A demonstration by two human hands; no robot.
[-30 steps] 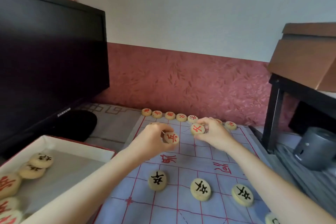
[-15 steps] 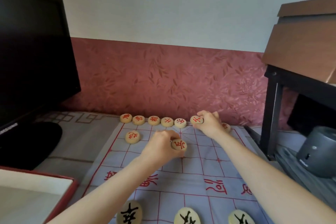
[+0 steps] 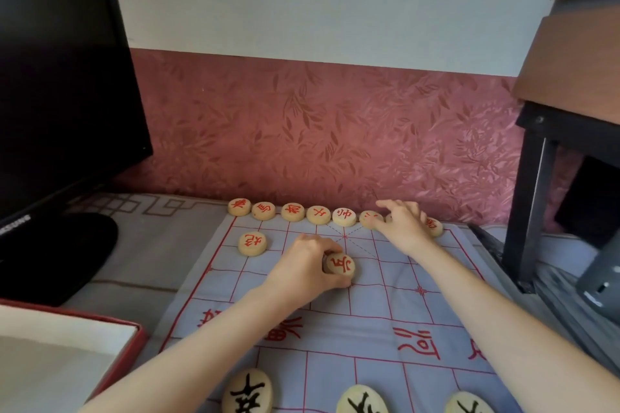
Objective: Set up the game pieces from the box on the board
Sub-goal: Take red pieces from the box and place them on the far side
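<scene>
So compared to half a second ago, the right hand (image 3: 402, 225) has let go of the round pale wooden piece with red lettering (image 3: 370, 219) it was pinching. That one now sits in the far-edge row of red-lettered pieces (image 3: 292, 212), and the hand's fingers are spread out straight, resting over the right end of that row and holding nothing.

The left hand (image 3: 307, 266) hasn't changed much. It's still curled round another round pale wooden piece with a red character (image 3: 339, 264), gripped at the edges, just over or on the pale blue cloth board with a red grid (image 3: 352, 335), a bit back from its middle. Can't tell if it's actually touching down.

A lone red-lettered piece (image 3: 252, 243) sits near the board's far left corner, and three black-lettered pieces (image 3: 247, 391) line the near edge.

The red-rimmed box with a white inside (image 3: 67, 312) is at the counter's near left corner. Only one corner of it shows now, just white lining, where a second ago several pieces showed lying in it.
</scene>
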